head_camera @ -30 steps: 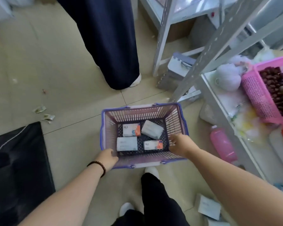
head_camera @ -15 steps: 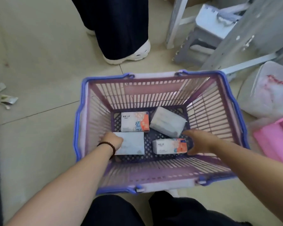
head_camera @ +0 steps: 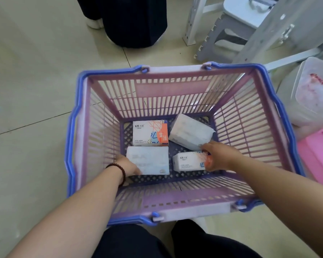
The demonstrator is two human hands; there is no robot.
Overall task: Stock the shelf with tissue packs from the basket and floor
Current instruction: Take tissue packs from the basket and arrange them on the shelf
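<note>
I see both hands down in the basket (head_camera: 177, 71): left hand (head_camera: 128, 165) grips the near-left tissue pack (head_camera: 149, 160), right hand (head_camera: 219, 158) clamps the near-right pack (head_camera: 187, 162), seemingly to lift them for shelving.

4 tissue packs (head_camera: 150, 132) in basket (head_camera: 175, 211), 2x2.

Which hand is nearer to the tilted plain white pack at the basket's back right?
Right. The right hand lies just below the tilted pack, fingertips at its edge, gripping the front printed pack. The left hand is across the basket, on the plain front-left pack.
</note>
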